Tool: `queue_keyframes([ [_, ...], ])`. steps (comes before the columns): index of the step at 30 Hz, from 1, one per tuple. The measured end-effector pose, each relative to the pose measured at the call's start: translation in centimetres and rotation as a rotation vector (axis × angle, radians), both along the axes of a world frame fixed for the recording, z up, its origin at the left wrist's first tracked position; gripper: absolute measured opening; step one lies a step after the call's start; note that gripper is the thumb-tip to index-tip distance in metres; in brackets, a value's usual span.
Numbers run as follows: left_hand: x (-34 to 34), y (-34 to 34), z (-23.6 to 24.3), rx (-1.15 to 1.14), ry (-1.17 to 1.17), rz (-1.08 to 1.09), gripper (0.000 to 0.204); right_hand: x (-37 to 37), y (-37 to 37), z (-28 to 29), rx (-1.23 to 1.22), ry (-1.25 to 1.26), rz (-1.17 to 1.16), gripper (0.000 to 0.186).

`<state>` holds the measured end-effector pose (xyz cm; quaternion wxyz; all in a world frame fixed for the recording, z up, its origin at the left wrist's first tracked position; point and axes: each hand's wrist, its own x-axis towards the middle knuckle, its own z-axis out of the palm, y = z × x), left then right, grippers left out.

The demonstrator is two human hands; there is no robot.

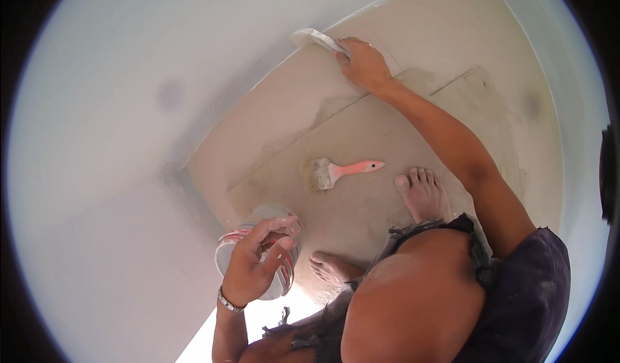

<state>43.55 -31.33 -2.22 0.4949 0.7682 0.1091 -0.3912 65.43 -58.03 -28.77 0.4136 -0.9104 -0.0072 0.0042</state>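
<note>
My right hand (365, 65) is closed around the grip of a flat, white-coated tool (315, 37), whose exact kind I cannot make out. Its pale curved end touches the foot of the wall, where wall and floor meet. At lower left, my left hand (255, 260) hovers over a bucket (226, 250) with red and white markings. White residue coats its bent fingers, and a gap shows between thumb and forefinger with nothing in it. The hand hides most of the bucket's inside. A wide paintbrush (352, 169) with an orange handle and dusty bristles lies on the floor between my hands.
Pale walls (129, 92) rise from the floor on the left and far side, meeting in a corner beyond the bucket. Another wall (578, 137) curves along the right. My bare feet (423, 194) stand on the grey-brown floor (445, 40), which has darker patches and seams.
</note>
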Motion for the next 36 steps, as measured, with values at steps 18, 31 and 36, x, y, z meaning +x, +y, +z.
queue_keyframes([
  [18,5.1,-1.8,-1.2,0.069,-0.156,-0.005,0.039,2.8,-11.7,0.1,0.017,-0.086,-0.249,0.032],
  [31,4.0,-2.0,-1.4,0.152,-0.164,0.120,0.035,5.7,-24.9,-1.2,0.028,-0.216,-0.585,0.040],
  [36,3.9,-2.1,-1.5,0.139,-0.179,0.148,0.035,8.2,-24.7,-2.6,0.207,-0.514,-0.717,0.046],
])
